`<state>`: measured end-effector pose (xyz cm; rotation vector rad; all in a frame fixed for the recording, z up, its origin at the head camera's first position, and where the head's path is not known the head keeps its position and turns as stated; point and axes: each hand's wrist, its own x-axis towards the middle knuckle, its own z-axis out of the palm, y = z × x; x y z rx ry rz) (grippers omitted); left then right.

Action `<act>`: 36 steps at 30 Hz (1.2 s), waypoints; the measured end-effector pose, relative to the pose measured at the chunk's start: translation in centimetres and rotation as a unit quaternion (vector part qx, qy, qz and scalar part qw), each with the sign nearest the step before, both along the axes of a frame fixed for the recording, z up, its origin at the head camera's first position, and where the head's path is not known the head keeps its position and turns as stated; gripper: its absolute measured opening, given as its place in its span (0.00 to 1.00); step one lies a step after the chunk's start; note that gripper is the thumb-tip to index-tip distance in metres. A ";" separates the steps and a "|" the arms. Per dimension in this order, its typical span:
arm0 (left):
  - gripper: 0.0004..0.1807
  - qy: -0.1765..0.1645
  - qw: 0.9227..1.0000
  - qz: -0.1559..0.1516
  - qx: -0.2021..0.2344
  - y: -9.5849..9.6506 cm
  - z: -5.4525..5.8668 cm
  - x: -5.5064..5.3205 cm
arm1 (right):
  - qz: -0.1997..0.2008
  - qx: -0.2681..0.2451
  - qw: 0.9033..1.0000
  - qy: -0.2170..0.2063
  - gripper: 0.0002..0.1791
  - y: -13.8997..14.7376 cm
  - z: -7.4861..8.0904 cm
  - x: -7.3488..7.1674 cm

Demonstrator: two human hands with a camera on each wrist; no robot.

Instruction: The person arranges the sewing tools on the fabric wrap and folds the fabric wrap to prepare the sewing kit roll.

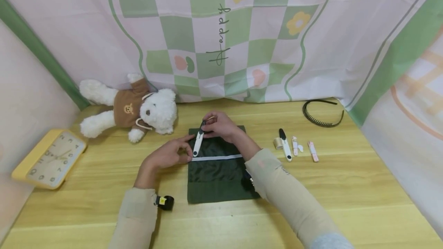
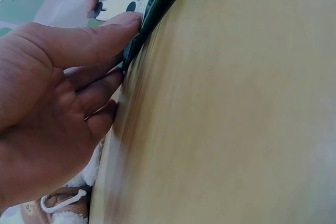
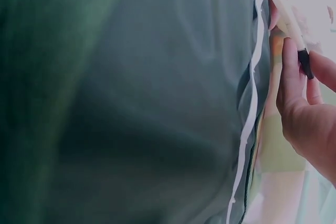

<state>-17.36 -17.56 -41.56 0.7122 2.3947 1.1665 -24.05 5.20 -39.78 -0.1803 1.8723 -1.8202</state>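
A dark green cloth (image 1: 221, 191) lies on the table with a white band (image 1: 218, 158) across it. My left hand (image 1: 169, 152) pinches the cloth's left edge at the band's end; in the left wrist view its thumb (image 2: 100, 40) lies over that edge. My right hand (image 1: 221, 126) holds a slim white tool with a black tip (image 1: 199, 141), shaped like thread snips, by its black end. The tool's white rounded end points down at the band near the left fingertips. In the right wrist view the right fingers (image 3: 290, 72) and thumb grip the black tip.
Right of the cloth lie a matching white tool (image 1: 285, 147), a beige roll (image 1: 278, 143), two small pink-and-white pieces (image 1: 313, 151) and a black headband (image 1: 322, 125). On the left are a plush bear (image 1: 129, 107) and a yellow clock (image 1: 52, 158). A printed curtain (image 1: 207, 30) hangs behind.
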 end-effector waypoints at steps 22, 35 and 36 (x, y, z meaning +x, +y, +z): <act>0.09 -0.001 1.000 -0.001 -0.010 -0.1 -0.2 -0.1 | 0.040 0.042 0.998 0.002 0.17 -1.0 -0.3 -0.3; 0.07 0.000 1.000 -0.004 -0.005 -0.1 -0.2 -0.2 | 0.090 0.095 0.991 0.031 0.16 -0.6 -0.2 -0.4; 0.07 -0.001 1.000 -0.004 -0.005 -0.1 -0.2 -0.2 | 0.094 0.101 0.990 0.034 0.16 -0.5 -0.1 -0.4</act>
